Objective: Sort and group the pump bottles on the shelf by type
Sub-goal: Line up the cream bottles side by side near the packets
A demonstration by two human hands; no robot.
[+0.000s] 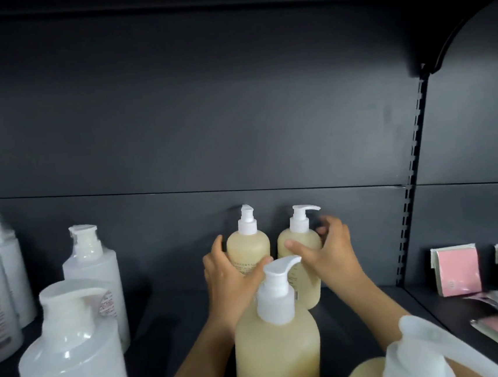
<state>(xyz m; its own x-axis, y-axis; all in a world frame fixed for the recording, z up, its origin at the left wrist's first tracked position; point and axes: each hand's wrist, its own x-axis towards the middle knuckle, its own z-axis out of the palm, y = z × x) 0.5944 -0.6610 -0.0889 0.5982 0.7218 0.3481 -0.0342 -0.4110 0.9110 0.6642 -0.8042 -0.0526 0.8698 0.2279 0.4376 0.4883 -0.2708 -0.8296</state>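
Currently left hand point(229, 281) curls round one cream bottle point(248, 250), right hand point(330, 252) round second cream bottle point(300, 244). The two stand upright between the hands, probably being grouped by type. White bottles point(94, 282) stay well left of left hand.

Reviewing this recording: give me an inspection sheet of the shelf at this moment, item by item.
Surface: dark shelf, bottles upright on it.
Job's things: back-left beige bottle and back-right beige bottle side by side; front beige bottle and fourth beige bottle nearer the camera; white bottles grouped left.
Clutter: pink and green packets on the right-hand shelf.
Grippers: left hand grips the back-left beige bottle; right hand grips the back-right beige bottle.
Cables: nothing seen.
Surroundings: dark back panel, slotted upright.
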